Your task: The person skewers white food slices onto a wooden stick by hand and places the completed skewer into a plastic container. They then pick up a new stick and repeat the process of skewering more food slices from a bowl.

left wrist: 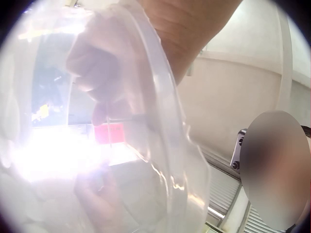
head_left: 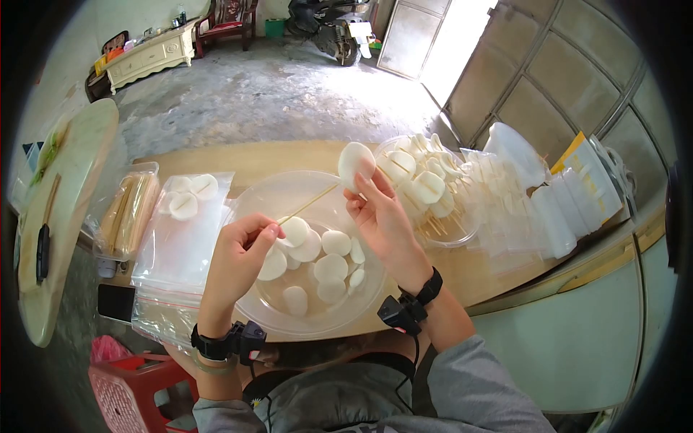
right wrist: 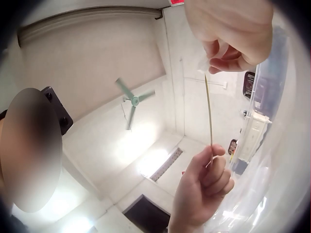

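Two hands (head_left: pixel 245 249) (head_left: pixel 380 216) pinch a thin stick (head_left: pixel 309 203) and white disc (head_left: pixel 355 160)

I see one thin, round white disc (head_left: pixel 354 160) raised near the clear bowl's (head_left: pixel 261 196) far-right rim, its broad face towards my head view; the slender, straight tan stick (head_left: pixel 310 202) slants above the bowl, one tip at the disc's edge.

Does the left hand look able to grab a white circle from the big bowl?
Probably yes: white circles lie near the left hand in the open bowl. The stick it pinches might get in the way.
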